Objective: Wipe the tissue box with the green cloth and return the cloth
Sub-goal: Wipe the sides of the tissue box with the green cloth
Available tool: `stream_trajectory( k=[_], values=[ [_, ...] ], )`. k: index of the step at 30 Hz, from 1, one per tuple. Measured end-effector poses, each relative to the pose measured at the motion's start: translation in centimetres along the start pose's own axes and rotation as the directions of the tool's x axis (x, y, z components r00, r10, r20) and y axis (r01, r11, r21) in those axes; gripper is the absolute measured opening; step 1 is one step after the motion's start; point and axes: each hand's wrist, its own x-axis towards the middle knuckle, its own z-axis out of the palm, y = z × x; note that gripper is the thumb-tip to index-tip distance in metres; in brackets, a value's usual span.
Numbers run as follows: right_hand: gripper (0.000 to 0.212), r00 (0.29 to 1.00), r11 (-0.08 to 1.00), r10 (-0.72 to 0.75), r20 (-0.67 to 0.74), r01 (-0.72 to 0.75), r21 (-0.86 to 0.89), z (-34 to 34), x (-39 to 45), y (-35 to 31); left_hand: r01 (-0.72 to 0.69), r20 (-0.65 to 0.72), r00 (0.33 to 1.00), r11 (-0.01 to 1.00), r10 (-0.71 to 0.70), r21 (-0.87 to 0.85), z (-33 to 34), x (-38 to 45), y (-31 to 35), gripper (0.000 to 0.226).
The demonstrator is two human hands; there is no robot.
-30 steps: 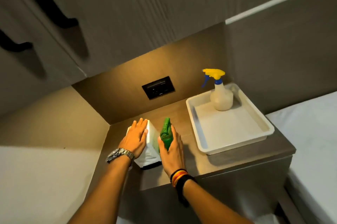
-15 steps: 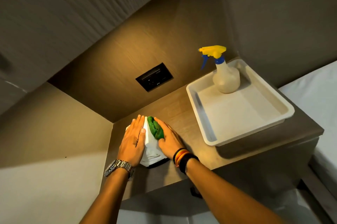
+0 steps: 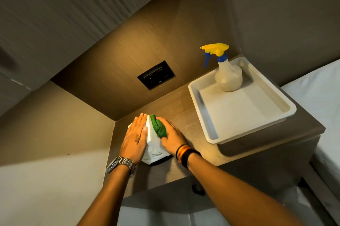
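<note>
A white tissue box [image 3: 153, 145] stands on the wooden shelf [image 3: 185, 113] near its left end. My left hand [image 3: 135, 138] lies flat against the box's left side, fingers together and pointing away from me. My right hand [image 3: 170, 136] presses a bunched green cloth [image 3: 158, 127] against the box's right upper face. Most of the box is hidden under both hands; only a white strip between them and the near corner show.
A white tray [image 3: 198, 100] sits at the right end of the shelf, holding a spray bottle [image 3: 227, 74] with a yellow and blue trigger. A black socket plate [image 3: 156, 77] is on the back wall. Cabinets hang overhead; a white bed [image 3: 320, 108] lies to the right.
My right hand with the green cloth has slid from the box's right side up toward its far top edge. The view has tilted down and closer. My left hand stays on the box.
</note>
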Motion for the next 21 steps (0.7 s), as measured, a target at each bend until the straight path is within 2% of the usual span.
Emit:
stream_trajectory(
  k=[3,6,9,11,15,21],
  values=[
    [0.077,0.999,0.999,-0.028,0.038,0.027,0.018,-0.5,2.1,-1.7,0.006,0.002,1.0,1.0,-0.006,0.001,0.0,0.0,-0.1,0.063],
    [0.082,0.993,0.992,-0.117,0.01,0.117,0.04,0.5,0.6,-1.4,0.013,0.004,1.0,1.0,-0.013,-0.007,0.1,0.0,-0.3,0.061],
    [0.089,0.973,0.969,-0.229,-0.033,0.225,-0.107,1.9,-2.5,0.5,-0.003,0.006,1.0,1.0,0.003,0.007,0.2,0.0,-0.3,0.063],
    [0.097,0.963,0.949,-0.269,-0.013,0.263,-0.173,2.3,-4.0,1.5,-0.022,-0.003,1.0,0.999,0.022,0.027,0.0,0.1,-0.4,0.064],
    [0.111,0.97,0.936,-0.242,0.016,0.238,-0.261,1.6,-3.7,2.2,-0.002,0.004,1.0,1.0,0.002,0.021,0.2,0.3,-0.4,0.067],
    [0.097,0.985,0.973,-0.152,0.082,0.163,-0.162,-0.1,-0.2,1.1,0.003,-0.003,1.0,0.999,-0.003,0.037,0.0,0.2,-0.2,0.067]
  ],
)
